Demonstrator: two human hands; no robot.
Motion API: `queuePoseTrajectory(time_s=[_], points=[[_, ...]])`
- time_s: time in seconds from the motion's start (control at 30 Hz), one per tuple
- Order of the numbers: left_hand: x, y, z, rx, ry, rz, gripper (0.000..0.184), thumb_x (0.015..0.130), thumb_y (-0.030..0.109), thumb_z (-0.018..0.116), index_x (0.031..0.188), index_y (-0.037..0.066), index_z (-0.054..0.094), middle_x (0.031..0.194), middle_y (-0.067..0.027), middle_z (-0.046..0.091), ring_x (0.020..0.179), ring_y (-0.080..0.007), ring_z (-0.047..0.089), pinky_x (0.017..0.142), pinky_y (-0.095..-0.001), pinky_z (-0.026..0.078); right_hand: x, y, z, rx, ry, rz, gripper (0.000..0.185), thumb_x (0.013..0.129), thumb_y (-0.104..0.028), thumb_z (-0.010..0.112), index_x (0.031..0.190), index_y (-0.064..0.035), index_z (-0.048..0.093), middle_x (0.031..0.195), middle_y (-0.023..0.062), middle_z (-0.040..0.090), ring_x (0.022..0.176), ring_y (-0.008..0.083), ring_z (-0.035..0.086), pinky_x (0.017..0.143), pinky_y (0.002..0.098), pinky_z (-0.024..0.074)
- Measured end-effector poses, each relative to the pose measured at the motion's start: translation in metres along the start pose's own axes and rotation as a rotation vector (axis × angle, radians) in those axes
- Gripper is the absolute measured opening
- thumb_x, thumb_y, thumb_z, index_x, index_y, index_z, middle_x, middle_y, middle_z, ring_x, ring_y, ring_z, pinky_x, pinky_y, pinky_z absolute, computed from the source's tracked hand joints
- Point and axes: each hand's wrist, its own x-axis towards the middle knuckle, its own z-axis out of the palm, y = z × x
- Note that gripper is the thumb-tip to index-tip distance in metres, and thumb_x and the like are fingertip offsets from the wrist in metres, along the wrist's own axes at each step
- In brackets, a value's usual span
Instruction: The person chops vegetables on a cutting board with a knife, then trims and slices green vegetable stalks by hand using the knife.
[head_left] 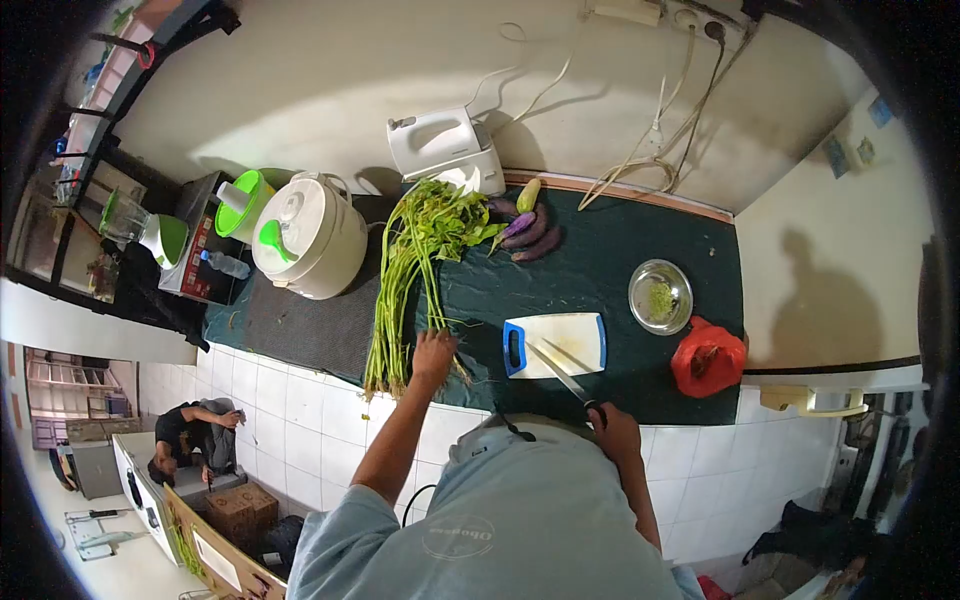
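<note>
My left hand (pixel 433 357) is closed around a few stems at the right side of a large bunch of long-stemmed leafy greens (pixel 400 290). The leaves lie toward the wall, and the root ends reach the counter's front edge. In my right hand (pixel 612 428) is the dark handle of a kitchen knife (pixel 562 372). Its blade slants over a white cutting board (pixel 570 335) with blue ends. Right of the board stands a metal bowl (pixel 661 297) with small pale green pieces inside. Next to the bowl sits a red plastic bag (pixel 708 358); its contents are hard to make out.
Several eggplants (pixel 530 232) and a pale green vegetable (pixel 528 195) lie behind the board. A white hand mixer (pixel 440 145) stands by the wall. To the left are a rice cooker (pixel 312 240), a green container (pixel 245 205) and a water bottle (pixel 225 264). Another person (pixel 200 435) sits at the lower left.
</note>
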Motion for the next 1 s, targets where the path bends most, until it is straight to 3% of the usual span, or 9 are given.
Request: queuePoseTrajectory(time_s=[0.1,0.4,0.47,0.5,0.57,0.63,0.73,0.8,1.0], points=[[0.002,-0.023,0.001,-0.038,0.112,0.090,0.025,0.088,0.016,0.057,0.108,0.018,0.072,0.116,-0.0031,0.064,0.113,-0.0235,0.057,0.096,-0.0413,0.043,-0.002,-0.004,0.001,-0.049,-0.011,-0.003,0.039,0.098,-0.042,0.055,0.095,-0.0041,0.062,0.079,0.0214,0.068,0.077,0.0404,0.068,0.068,0.0514,0.0523],[0.032,-0.039,0.011,0.043,0.172,0.404,0.020,0.091,0.020,0.054,0.101,0.016,0.071,0.117,-0.0041,0.062,0.117,-0.0249,0.056,0.098,-0.0417,0.045,-0.022,0.001,-0.002,-0.054,0.068,0.100,0.034,0.096,-0.040,0.059,0.097,-0.0066,0.063,0.076,0.0189,0.068,0.073,0.0390,0.067,0.065,0.0498,0.0516],[0.039,-0.039,0.009,0.041,-0.046,0.438,0.018,0.090,0.019,0.055,0.098,0.016,0.071,0.115,-0.0044,0.063,0.114,-0.0250,0.057,0.098,-0.0414,0.045,-0.026,0.007,0.000,-0.059,0.076,0.106,0.034,0.096,-0.040,0.059,0.096,-0.0067,0.062,0.075,0.0183,0.068,0.072,0.0389,0.067,0.064,0.0499,0.0513],[0.042,-0.038,0.008,0.042,-0.042,0.444,0.018,0.090,0.019,0.055,0.098,0.016,0.071,0.115,-0.0044,0.063,0.114,-0.0250,0.057,0.098,-0.0414,0.045,-0.028,0.008,0.000,-0.059,0.082,0.110,0.034,0.096,-0.040,0.059,0.096,-0.0067,0.062,0.075,0.0183,0.068,0.072,0.0389,0.067,0.064,0.0499,0.0513],[0.051,-0.037,0.005,0.257,-0.019,0.554,0.016,0.088,0.019,0.057,0.095,0.016,0.071,0.105,-0.0032,0.066,0.111,-0.0242,0.058,0.097,-0.0405,0.045,-0.029,0.010,-0.002,-0.040,0.045,0.164,0.033,0.096,-0.040,0.059,0.094,-0.0066,0.061,0.074,0.0179,0.067,0.071,0.0390,0.067,0.064,0.0498,0.0512],[0.058,-0.035,0.001,0.226,0.001,0.556,0.014,0.086,0.019,0.058,0.091,0.016,0.070,0.095,-0.0015,0.068,0.108,-0.0226,0.060,0.095,-0.0403,0.045,-0.030,0.011,-0.005,-0.049,0.067,0.148,0.033,0.096,-0.039,0.059,0.095,-0.0066,0.061,0.074,0.0180,0.067,0.071,0.0389,0.067,0.063,0.0497,0.0512],[0.072,-0.023,-0.017,0.086,0.006,0.620,0.015,0.085,0.020,0.058,0.093,0.015,0.069,0.091,-0.0007,0.069,0.106,-0.0210,0.062,0.095,-0.0403,0.045,-0.029,0.018,-0.002,-0.057,0.128,0.099,0.032,0.096,-0.039,0.059,0.095,-0.0066,0.062,0.074,0.0182,0.067,0.072,0.0389,0.067,0.063,0.0496,0.0512],[0.082,-0.003,-0.032,-0.141,0.315,0.761,0.021,0.084,0.020,0.057,0.100,0.015,0.069,0.094,-0.0021,0.069,0.103,-0.0211,0.064,0.096,-0.0398,0.045,-0.026,0.015,-0.005,-0.051,0.175,0.066,0.032,0.097,-0.039,0.058,0.095,-0.0065,0.062,0.075,0.0184,0.068,0.072,0.0390,0.067,0.063,0.0497,0.0512],[0.085,0.095,-0.118,-0.183,0.364,0.810,0.037,0.083,0.017,0.056,0.120,0.017,0.065,0.109,-0.0034,0.065,0.100,-0.0240,0.066,0.090,-0.0376,0.051,-0.015,0.010,-0.021,-0.094,0.148,0.191,0.036,0.098,-0.041,0.056,0.095,-0.0052,0.063,0.078,0.0201,0.068,0.074,0.0412,0.067,0.065,0.0521,0.0511]])
